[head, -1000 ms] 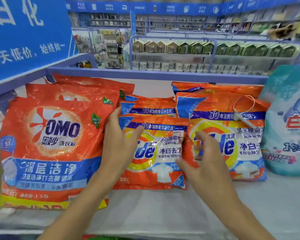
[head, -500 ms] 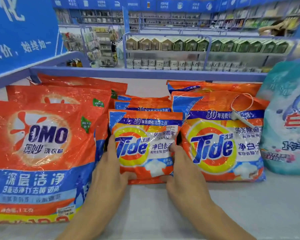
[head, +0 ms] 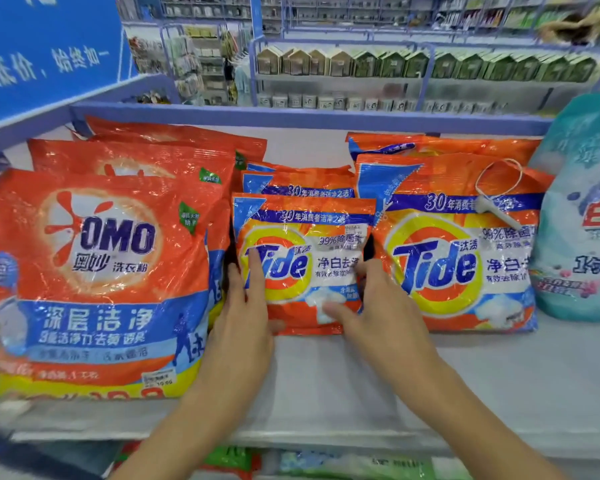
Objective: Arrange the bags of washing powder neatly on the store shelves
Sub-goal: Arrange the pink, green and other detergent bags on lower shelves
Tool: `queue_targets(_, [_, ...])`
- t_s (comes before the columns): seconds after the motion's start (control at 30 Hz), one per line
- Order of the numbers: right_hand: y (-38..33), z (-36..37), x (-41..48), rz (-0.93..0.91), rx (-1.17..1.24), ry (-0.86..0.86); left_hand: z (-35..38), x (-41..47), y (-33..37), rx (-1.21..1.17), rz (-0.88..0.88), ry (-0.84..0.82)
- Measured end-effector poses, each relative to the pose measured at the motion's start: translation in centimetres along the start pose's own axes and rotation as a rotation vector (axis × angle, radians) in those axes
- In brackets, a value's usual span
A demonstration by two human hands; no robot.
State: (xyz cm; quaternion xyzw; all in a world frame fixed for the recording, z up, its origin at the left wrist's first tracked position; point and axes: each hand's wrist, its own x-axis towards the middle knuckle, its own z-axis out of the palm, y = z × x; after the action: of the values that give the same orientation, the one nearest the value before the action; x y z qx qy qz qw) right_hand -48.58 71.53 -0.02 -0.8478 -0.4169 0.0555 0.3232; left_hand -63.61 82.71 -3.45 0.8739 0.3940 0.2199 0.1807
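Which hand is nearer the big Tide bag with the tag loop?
Right. The right hand is at the small Tide bag's right edge, just beside the big Tide bag. The left hand is at its left edge, next to the OMO bag.

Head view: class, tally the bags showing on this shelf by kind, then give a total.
OMO bags: 3
Small Tide bags: 3
Large Tide bags: 2
Teal bag: 1
Total: 9 showing; any hidden behind the stacks are not counted.
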Motion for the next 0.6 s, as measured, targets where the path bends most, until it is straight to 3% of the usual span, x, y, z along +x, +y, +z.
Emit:
queue_targets(0.23, [0.3, 1.4, -0.4, 0.027, 0.02, 0.053, 0.2, 0.7, -0.8, 0.105, 0.005, -0.064])
queue_targets(0.43, [1.8, 1.0, -0.8, -0.049, 0.079, 0.016, -0.4, 0.5, 0.9, 0.259, -0.016, -0.078])
queue_targets(0.6, [2.7, 0.0, -1.9, -0.165, 0.059, -0.03, -1.5, -1.7, 1.1, 0.228, 0.055, -0.09])
